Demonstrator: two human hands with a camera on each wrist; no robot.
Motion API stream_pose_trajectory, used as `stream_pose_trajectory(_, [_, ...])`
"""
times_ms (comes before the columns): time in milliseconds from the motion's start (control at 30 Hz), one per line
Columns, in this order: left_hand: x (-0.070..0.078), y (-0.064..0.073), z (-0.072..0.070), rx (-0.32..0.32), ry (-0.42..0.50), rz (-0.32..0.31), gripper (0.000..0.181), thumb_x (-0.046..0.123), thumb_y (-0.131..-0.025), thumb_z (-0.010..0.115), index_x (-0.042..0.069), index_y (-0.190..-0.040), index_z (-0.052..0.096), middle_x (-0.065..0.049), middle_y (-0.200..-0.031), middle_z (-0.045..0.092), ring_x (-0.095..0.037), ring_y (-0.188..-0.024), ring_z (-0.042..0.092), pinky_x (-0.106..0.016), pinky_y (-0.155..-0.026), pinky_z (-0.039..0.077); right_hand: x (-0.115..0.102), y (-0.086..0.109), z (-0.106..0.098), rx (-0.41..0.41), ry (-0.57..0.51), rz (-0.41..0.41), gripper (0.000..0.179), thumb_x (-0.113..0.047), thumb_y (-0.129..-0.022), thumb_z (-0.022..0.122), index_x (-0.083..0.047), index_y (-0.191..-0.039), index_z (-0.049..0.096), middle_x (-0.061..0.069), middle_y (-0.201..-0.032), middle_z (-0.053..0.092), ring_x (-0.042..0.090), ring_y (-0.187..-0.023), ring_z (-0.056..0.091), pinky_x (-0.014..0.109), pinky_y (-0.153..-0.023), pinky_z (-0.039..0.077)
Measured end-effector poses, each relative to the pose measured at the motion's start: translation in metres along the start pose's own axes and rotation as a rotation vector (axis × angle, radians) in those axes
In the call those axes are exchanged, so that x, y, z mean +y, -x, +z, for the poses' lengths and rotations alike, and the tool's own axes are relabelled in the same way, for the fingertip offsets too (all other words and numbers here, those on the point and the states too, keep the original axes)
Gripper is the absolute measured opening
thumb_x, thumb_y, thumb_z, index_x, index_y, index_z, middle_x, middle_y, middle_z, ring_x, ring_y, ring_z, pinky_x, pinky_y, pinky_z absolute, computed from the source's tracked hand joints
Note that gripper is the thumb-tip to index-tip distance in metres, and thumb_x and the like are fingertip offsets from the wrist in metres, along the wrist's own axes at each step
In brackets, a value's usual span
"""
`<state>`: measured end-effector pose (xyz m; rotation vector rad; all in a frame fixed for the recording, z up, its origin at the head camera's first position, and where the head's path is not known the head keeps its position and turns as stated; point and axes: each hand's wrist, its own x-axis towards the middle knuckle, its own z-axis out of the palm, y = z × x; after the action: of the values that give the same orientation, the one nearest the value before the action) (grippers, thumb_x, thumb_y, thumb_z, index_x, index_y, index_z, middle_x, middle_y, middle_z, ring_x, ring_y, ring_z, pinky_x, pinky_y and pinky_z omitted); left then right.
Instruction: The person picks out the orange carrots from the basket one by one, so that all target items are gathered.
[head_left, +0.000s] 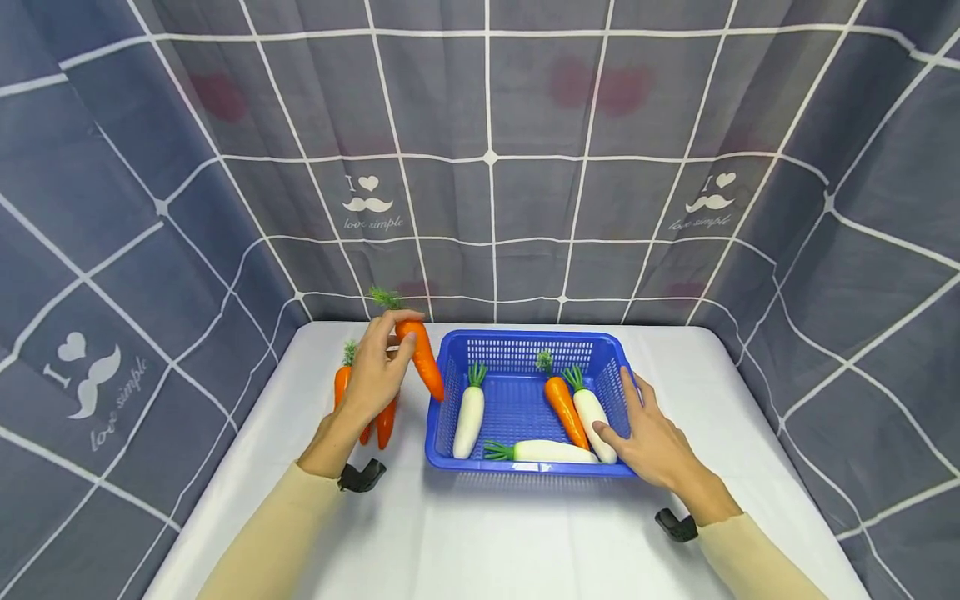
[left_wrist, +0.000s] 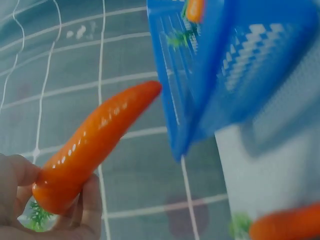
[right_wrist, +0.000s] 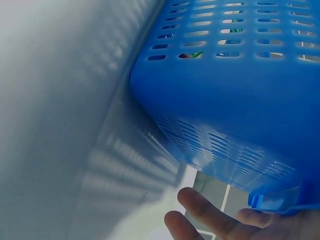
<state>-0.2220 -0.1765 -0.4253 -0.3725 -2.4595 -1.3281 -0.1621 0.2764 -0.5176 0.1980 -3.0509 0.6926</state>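
Observation:
My left hand (head_left: pixel 378 367) pinches an orange carrot (head_left: pixel 422 358) near its leafy top, with its tip pointing down at the left rim of the blue plastic basket (head_left: pixel 525 468). In the left wrist view the carrot (left_wrist: pixel 95 137) slants up toward the basket. Several other carrots (head_left: pixel 386 423) lie on the table beneath my left forearm, partly hidden. My right hand (head_left: pixel 656 442) rests at the basket's right rim, thumb over the inside. Its spread, fairly straight fingers (right_wrist: pixel 207 212) reach along the outside in the right wrist view.
Inside the basket lie a white radish (head_left: pixel 469 421) at the left, another (head_left: pixel 555 451) along the front, a third (head_left: pixel 592 417) at the right, and a carrot (head_left: pixel 566 408) beside that one. A white cloth covers the table (head_left: pixel 495 542). Grey checked curtains (head_left: pixel 525 200) enclose it.

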Motion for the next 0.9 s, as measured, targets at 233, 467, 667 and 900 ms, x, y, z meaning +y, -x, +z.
stream_pose_trajectory(233, [-0.03, 0.007, -0.032, 0.031, -0.075, -0.04, 0.037, 0.021, -0.124, 0.056, 0.019, -0.158, 0.069, -0.024, -0.148, 0.065, -0.047, -0.133, 0.068, -0.066, -0.112, 0.062, 0.001, 0.0, 0.001, -0.005, 0.0, 0.0, 0.114, -0.066, -0.112, 0.065, -0.011, -0.189, 0.001, 0.031, -0.19, 0.016, 0.062, -0.117, 0.078, 0.078, -0.094, 0.066])
stream_pose_trajectory(467, [-0.054, 0.012, -0.056, 0.051, -0.138, -0.098, 0.04, 0.021, -0.124, 0.057, 0.019, -0.162, 0.067, -0.029, -0.144, 0.064, -0.052, -0.132, 0.065, -0.067, -0.11, 0.055, -0.002, 0.0, -0.002, -0.011, 0.001, 0.009, 0.113, -0.066, -0.112, 0.065, -0.012, -0.189, 0.0, 0.031, -0.191, 0.015, 0.064, -0.121, 0.076, 0.08, -0.097, 0.064])
stream_pose_trajectory(667, [-0.074, 0.017, -0.073, 0.065, -0.207, -0.112, 0.042, 0.021, -0.123, 0.059, 0.015, -0.163, 0.066, -0.033, -0.146, 0.066, -0.056, -0.13, 0.068, -0.072, -0.108, 0.057, -0.003, -0.001, -0.003, -0.007, -0.001, 0.015, 0.114, -0.065, -0.112, 0.065, -0.012, -0.189, 0.001, 0.032, -0.19, 0.016, 0.065, -0.124, 0.075, 0.081, -0.099, 0.063])
stream_pose_trajectory(900, [-0.1, 0.026, -0.086, 0.07, -0.248, -0.148, 0.04, 0.021, -0.123, 0.06, 0.014, -0.161, 0.068, -0.031, -0.142, 0.07, -0.054, -0.136, 0.068, -0.072, -0.111, 0.059, -0.002, -0.001, -0.002, -0.018, 0.012, 0.022, 0.115, -0.066, -0.112, 0.065, -0.013, -0.189, -0.001, 0.033, -0.19, 0.015, 0.065, -0.123, 0.075, 0.083, -0.101, 0.062])
